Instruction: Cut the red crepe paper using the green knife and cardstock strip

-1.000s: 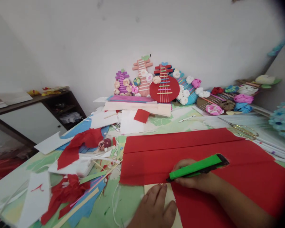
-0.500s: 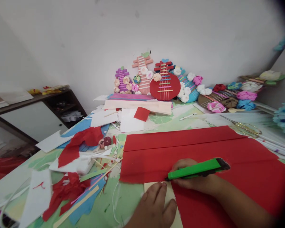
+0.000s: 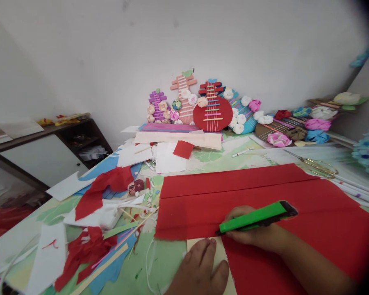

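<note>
My right hand (image 3: 252, 235) grips a green utility knife (image 3: 254, 217) whose tip rests at the near edge of a large red sheet (image 3: 264, 196) spread over the table. My left hand (image 3: 199, 268) lies flat, fingers together, on a cream card (image 3: 219, 256) that sticks out from under the red sheet, just left of the knife tip. The red sheet has a long fold or cut line running across it, further from me than my hands.
Red, white and blue paper scraps (image 3: 92, 205) litter the table's left side. Paper guitar crafts (image 3: 212, 108) and paper flowers (image 3: 295, 123) stand along the back wall. Scissors (image 3: 316, 166) and white rods (image 3: 356, 188) lie at the right. A dark cabinet (image 3: 49, 147) stands left.
Nothing has visibly moved; both hands and the knife stay in place while the view shifts slightly.
</note>
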Action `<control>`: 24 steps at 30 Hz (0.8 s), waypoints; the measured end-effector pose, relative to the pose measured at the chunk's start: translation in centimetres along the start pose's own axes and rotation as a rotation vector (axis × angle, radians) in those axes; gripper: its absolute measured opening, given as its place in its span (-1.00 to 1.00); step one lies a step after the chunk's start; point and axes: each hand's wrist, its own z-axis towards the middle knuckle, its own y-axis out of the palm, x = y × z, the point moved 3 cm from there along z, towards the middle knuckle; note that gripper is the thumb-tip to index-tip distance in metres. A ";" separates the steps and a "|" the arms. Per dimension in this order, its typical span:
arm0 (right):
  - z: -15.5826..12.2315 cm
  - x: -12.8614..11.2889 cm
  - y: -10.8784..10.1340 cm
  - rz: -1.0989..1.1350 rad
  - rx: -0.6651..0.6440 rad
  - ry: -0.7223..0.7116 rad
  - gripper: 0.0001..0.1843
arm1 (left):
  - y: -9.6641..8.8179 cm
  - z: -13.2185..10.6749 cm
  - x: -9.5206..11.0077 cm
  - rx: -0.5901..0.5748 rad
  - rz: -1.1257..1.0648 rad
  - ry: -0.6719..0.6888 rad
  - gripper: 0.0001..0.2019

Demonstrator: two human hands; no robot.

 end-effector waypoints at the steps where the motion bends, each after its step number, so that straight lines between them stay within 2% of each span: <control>1: 0.0 0.0 0.0 -0.013 -0.006 -0.008 -0.85 | -0.1 0.1 0.0 0.008 -0.002 -0.005 -0.86; 5: 0.0 0.1 0.1 -0.054 -0.014 -0.051 -0.87 | -0.3 0.3 0.0 0.023 -0.013 -0.019 -0.80; 11: 0.0 0.6 -0.1 -0.018 0.009 -0.040 -0.86 | -0.2 0.1 0.0 -0.037 -0.005 0.016 -0.88; 16: -0.1 0.7 -0.4 0.095 0.029 -0.003 -0.85 | -0.1 0.0 0.0 0.026 0.016 0.023 -0.93; 24: 0.1 0.1 -0.4 -0.020 -0.012 -0.003 -0.89 | 0.3 -0.5 0.1 -0.013 0.008 -0.006 -0.97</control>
